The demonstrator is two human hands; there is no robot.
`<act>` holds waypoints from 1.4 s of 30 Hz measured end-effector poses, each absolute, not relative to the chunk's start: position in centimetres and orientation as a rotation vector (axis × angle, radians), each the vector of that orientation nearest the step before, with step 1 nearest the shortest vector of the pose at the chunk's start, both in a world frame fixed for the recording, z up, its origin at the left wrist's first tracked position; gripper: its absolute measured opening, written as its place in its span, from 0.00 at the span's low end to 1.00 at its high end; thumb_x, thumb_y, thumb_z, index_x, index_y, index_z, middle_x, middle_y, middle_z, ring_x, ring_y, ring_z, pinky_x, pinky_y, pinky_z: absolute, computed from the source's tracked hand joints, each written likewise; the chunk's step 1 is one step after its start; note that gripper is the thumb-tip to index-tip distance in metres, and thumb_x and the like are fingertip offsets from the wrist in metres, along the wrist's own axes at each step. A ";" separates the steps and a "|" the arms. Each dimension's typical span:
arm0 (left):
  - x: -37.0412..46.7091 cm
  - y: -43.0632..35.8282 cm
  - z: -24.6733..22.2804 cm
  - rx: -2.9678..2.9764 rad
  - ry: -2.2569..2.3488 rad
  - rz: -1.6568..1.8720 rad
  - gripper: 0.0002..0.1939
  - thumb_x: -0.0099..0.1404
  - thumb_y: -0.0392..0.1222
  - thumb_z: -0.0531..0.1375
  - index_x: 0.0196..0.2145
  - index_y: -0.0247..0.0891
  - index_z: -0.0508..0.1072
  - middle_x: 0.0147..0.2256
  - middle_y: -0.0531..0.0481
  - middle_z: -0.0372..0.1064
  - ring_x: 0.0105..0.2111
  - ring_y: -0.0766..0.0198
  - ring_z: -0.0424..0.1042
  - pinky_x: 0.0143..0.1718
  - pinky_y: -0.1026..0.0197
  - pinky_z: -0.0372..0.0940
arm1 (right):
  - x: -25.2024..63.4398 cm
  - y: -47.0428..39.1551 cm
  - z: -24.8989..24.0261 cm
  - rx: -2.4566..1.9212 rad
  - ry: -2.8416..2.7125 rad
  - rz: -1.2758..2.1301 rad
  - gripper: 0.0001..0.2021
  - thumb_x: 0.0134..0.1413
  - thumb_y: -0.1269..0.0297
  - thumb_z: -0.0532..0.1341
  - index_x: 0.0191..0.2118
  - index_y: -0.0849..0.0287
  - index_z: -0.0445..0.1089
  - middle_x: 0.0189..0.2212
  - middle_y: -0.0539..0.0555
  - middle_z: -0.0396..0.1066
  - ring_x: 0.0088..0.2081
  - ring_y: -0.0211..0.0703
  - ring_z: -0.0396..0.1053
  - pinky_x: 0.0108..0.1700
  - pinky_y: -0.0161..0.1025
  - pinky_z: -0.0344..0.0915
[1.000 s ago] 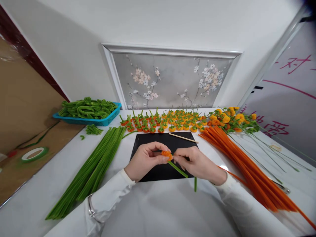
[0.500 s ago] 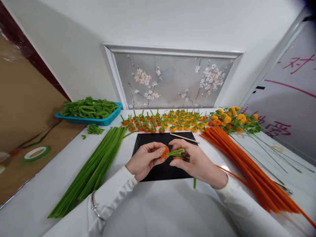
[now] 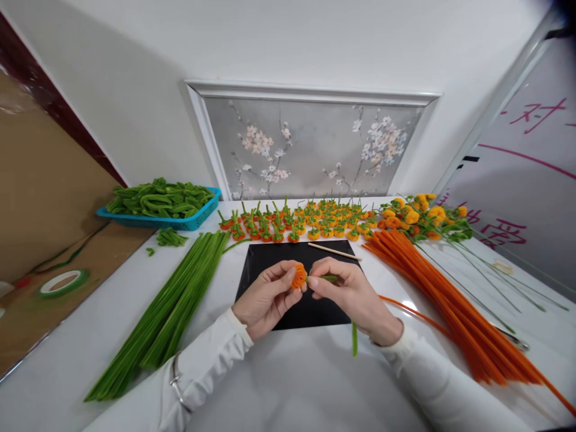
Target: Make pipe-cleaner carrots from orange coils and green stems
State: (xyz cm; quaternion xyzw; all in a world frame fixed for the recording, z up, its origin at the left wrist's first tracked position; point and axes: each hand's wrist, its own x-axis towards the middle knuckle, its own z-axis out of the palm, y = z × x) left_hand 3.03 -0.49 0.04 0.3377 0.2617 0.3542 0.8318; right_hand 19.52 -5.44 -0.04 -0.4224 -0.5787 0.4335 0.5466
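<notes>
Over the black mat, my left hand pinches an orange pipe-cleaner flower, its coiled face turned toward me. My right hand is closed on a green pipe cleaner whose tip meets the flower's right side. A green length hangs below my right hand; I cannot tell whether it is the same piece. Behind the mat stand rows of small orange and yellow flower heads with green tops.
Green pipe cleaners lie at left, orange ones at right. A blue basket of green pieces stands back left. A thin wooden stick crosses the mat's far edge. Stemmed flowers lie back right; a tape roll rests far left.
The flower has turned so its coiled face shows. My right hand has closed in toward it, with its fingertips now at the green piece beside the flower.
</notes>
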 end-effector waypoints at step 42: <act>3.2 -0.1 0.4 1.233 0.708 0.704 0.16 0.60 0.42 0.62 0.42 0.39 0.61 0.32 0.49 0.76 0.36 0.62 0.77 0.39 0.64 0.70 | 20.8 -5.7 -0.6 -1.392 -2.020 -0.008 0.06 0.59 0.73 0.55 0.38 0.58 0.69 0.32 0.53 0.70 0.32 0.39 0.68 0.33 0.34 0.62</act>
